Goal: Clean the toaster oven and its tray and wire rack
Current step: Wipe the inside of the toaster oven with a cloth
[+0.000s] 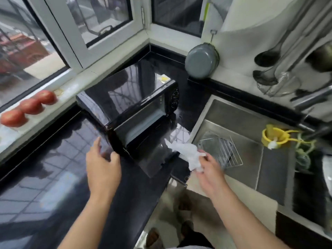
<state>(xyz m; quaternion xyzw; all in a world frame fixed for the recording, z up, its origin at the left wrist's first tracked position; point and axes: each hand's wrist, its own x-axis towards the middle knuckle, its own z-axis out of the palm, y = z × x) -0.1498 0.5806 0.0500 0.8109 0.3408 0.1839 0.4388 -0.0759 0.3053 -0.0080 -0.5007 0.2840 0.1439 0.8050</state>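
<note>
glossy black toaster oven (133, 106) at counter (45, 177) corner, door down, left hand (103, 167) fingers spread loose beside it, right hand (210, 174) pinching crumpled white paper towel (186, 154), wire rack (221, 151) in steel sink (239, 119), blurred

The black glossy toaster oven (133, 103) is sitting on the dark tabletop (45, 168) with its glass door (152, 159) hanging open toward the sink (239, 114). The wire rack (222, 151) is lying tilted in that sink, over a metal tray (208, 139). A crumpled white paper towel (186, 153) is hovering beside the door.
</note>
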